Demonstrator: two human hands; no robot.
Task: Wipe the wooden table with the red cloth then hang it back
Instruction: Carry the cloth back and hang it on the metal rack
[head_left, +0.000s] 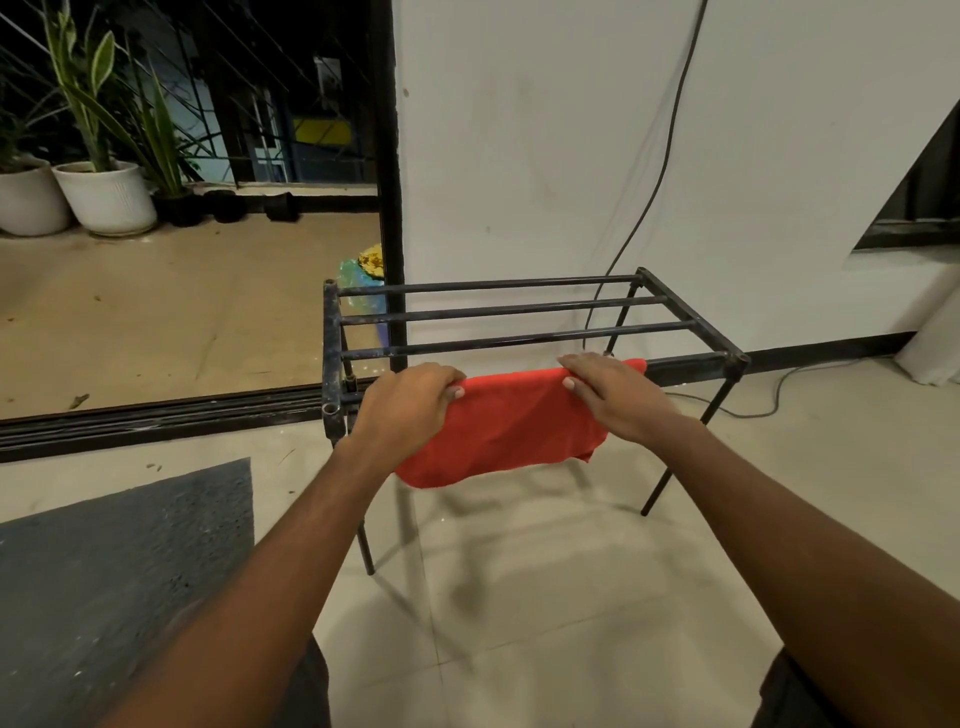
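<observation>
The red cloth (509, 423) hangs draped over the nearest bar of a black metal rack (519, 312). My left hand (410, 400) grips the cloth's left end at the bar, fingers curled over it. At the cloth's right end, my right hand (613, 395) lies on top with its fingers pressing the fabric against the bar. No wooden table is in view.
The rack stands on a tiled floor against a white wall (571, 156). A grey mat (119, 571) lies at the near left. A cable (654, 197) runs down the wall behind the rack. White plant pots (104, 195) stand beyond a sliding-door track (156, 415).
</observation>
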